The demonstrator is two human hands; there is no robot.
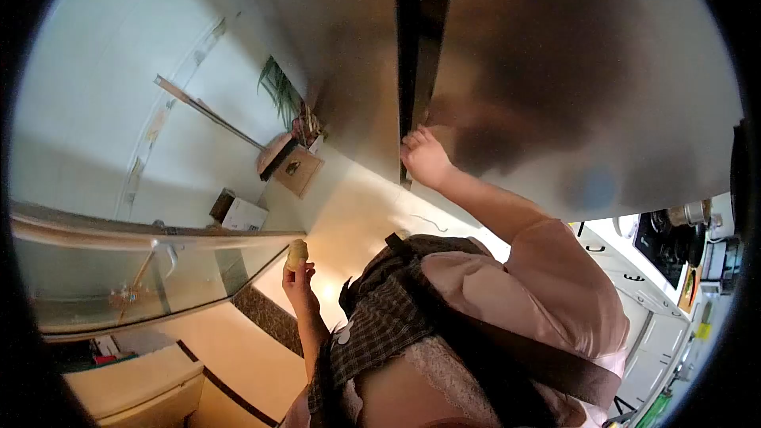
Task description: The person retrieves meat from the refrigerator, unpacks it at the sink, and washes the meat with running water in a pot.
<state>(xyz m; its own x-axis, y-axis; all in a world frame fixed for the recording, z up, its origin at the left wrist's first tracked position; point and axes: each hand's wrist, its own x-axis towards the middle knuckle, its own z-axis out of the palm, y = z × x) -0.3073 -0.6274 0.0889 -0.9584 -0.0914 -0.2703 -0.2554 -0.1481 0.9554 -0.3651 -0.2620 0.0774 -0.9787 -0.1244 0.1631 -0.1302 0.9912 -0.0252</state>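
My left hand (298, 279) is raised at lower left, its fingers closed round the lower part of a pale yellow, oblong potato-like piece (297, 254). The top of that piece sticks up above my fingertips. My right arm reaches forward to a tall metallic refrigerator door (547, 55). At the dark vertical gap (408, 55) along this door, the fingers of my right hand (426, 157) curl round the door's edge. A second metallic door panel (349, 40) stands left of the gap. What lies inside the gap is too dark to make out.
A broom (273, 154) and a dustpan (297, 170) lean by the left wall, near a green-leaved plant (277, 87). A glazed door (158, 277) with a handle stands at left. White cabinets (654, 337) and a black stovetop (662, 246) are on the right.
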